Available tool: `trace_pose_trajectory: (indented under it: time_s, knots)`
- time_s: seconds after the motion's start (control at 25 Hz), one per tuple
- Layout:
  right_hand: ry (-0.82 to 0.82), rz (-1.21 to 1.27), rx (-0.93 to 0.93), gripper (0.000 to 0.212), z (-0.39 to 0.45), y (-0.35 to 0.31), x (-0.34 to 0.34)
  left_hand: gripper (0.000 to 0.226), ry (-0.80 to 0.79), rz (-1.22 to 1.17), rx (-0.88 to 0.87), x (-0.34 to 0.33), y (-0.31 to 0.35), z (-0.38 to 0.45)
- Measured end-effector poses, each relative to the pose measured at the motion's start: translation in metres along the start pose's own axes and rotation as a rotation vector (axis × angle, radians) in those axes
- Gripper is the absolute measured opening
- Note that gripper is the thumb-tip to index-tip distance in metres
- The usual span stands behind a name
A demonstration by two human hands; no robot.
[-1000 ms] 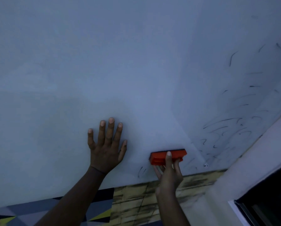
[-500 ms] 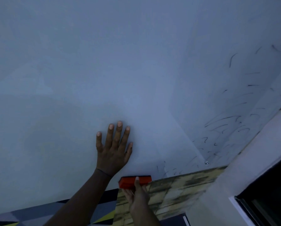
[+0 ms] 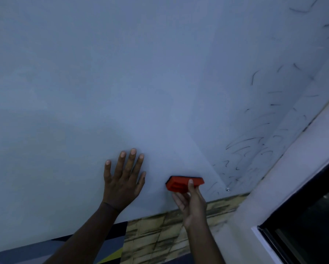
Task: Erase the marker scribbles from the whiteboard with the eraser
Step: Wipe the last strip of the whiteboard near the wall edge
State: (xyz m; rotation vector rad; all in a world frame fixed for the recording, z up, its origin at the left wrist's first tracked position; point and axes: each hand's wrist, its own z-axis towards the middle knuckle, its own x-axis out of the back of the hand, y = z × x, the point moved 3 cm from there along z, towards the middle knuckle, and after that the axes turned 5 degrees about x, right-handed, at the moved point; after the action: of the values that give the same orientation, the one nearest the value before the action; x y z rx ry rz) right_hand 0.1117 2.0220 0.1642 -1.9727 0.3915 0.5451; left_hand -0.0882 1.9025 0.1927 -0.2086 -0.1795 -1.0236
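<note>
R hand (image 3: 193,204) gripped the eraser (image 3: 184,184) low on the board (image 3: 121,82), just right of the L hand (image 3: 122,182), whose fingers lay flat and spread. Scribbles (image 3: 243,147) sat right of the eraser; best approach: firm, overlapping strokes twd them w/ felt flat.

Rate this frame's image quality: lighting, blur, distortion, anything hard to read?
Head view: dim, bluish light; no glare. Wide-angle bending curves the whiteboard edge at right. Left hand, right hand and red eraser read sharply enough. The scribbles are faint and thin.
</note>
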Motion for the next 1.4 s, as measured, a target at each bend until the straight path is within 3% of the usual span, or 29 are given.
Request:
trace_pose_trajectory:
  time_s: [0.28,0.48,0.64,0.84,1.0,1.16,1.4]
  knots:
    - [0.020,-0.088,0.085,0.048,0.004,0.003,0.009,0.074,0.006,-0.010,0.041,-0.001,0.007,-0.005]
    - [0.111,-0.062,-0.154,0.051,0.047,0.044,0.064,0.074,0.007,-0.016,0.080,0.002,0.009,-0.005]
    - [0.166,-0.146,-0.198,0.052,0.087,0.083,0.113,0.066,0.014,-0.025,0.129,0.012,0.014,0.004]
    - [0.121,-0.075,-0.201,0.052,0.093,0.058,0.109,0.062,-0.003,-0.028,0.107,0.015,0.037,0.023]
    - [0.084,-0.076,-0.060,0.047,0.083,0.029,0.084,0.056,-0.022,-0.039,0.041,0.012,0.057,0.033]
    - [0.093,-0.193,0.234,0.071,0.068,0.013,0.061,0.057,-0.080,-0.077,-0.055,0.007,0.093,0.050]
    - [0.075,-0.392,0.426,0.077,0.065,0.001,0.073,0.062,-0.123,-0.034,-0.057,0.003,0.112,0.065]
